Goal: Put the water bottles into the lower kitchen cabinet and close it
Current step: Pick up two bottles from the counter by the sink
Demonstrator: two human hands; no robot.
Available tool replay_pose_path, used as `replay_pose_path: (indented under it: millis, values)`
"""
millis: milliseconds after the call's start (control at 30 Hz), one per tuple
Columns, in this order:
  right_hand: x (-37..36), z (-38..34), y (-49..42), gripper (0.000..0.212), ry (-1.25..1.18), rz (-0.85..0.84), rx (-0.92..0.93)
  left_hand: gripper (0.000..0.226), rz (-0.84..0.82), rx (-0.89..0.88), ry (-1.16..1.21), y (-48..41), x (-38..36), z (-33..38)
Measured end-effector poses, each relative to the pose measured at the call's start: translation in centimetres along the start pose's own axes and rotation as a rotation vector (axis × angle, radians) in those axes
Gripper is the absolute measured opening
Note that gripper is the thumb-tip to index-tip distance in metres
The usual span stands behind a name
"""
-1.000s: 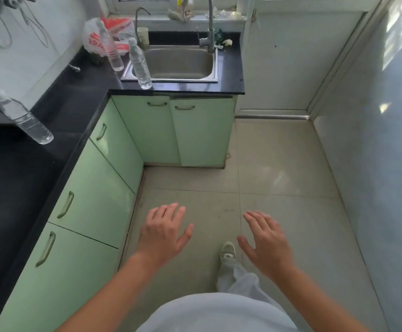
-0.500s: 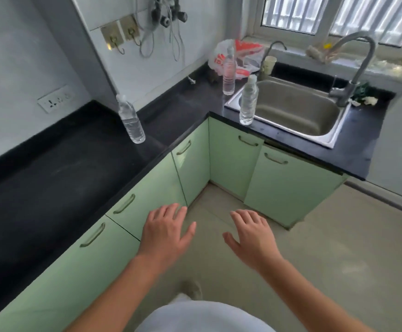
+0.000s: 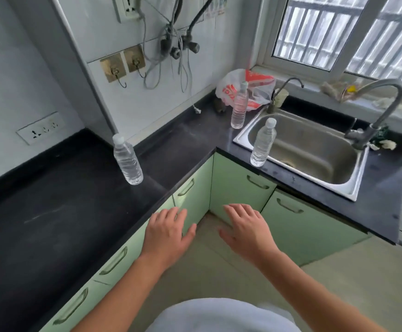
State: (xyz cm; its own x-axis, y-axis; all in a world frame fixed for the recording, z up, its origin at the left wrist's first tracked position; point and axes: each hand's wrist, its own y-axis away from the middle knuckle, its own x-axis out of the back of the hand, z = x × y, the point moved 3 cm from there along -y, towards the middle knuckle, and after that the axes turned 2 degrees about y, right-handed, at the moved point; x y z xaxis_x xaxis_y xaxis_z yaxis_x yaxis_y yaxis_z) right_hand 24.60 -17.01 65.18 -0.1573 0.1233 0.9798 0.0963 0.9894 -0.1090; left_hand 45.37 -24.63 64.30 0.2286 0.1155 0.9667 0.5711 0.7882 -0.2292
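Hands empty — our left hand [image 3: 168,233] and right hand [image 3: 247,228] hover spread before shut green cabinet doors [image 3: 233,200]. Upright on black counter [image 3: 51,224]: near water bottle [image 3: 128,161], sink-edge bottle [image 3: 263,143], bag-side bottle [image 3: 239,109]. Nothing stowed yet, we judge — next move: pull door handle [image 3: 257,183], open cabinet.
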Motion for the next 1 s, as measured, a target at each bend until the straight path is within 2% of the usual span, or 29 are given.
replay_pose_path:
  millis: [267, 533, 633, 767, 900, 1000]
  values:
    - [-0.1, 11.9, -3.1, 0.061, 0.086, -0.016, -0.154, 0.052, -0.069, -0.136, -0.027, -10.8, -3.8, 5.0]
    - [-1.4, 22.3, -8.3, 0.061, 0.008, -0.066, -0.191, 0.055, -0.105, -0.179, -0.033, -21.1, -8.1, 11.6]
    - [-2.1, 25.6, -11.1, 0.066, -0.076, -0.084, -0.219, 0.057, -0.112, -0.134, -0.048, -24.3, -9.3, 12.4]
    - [-2.7, 28.1, -15.4, 0.061, -0.296, -0.095, -0.247, 0.058, -0.096, -0.058, -0.047, -26.7, -9.8, 12.4]
    - [-2.7, 28.5, -19.3, 0.067, -0.559, -0.073, -0.303, 0.054, -0.083, -0.017, -0.04, -27.6, -9.6, 12.0]
    - [-3.1, 28.1, -21.9, 0.074, -0.66, -0.073, -0.336, 0.052, -0.069, 0.011, -0.051, -27.8, -9.4, 11.2]
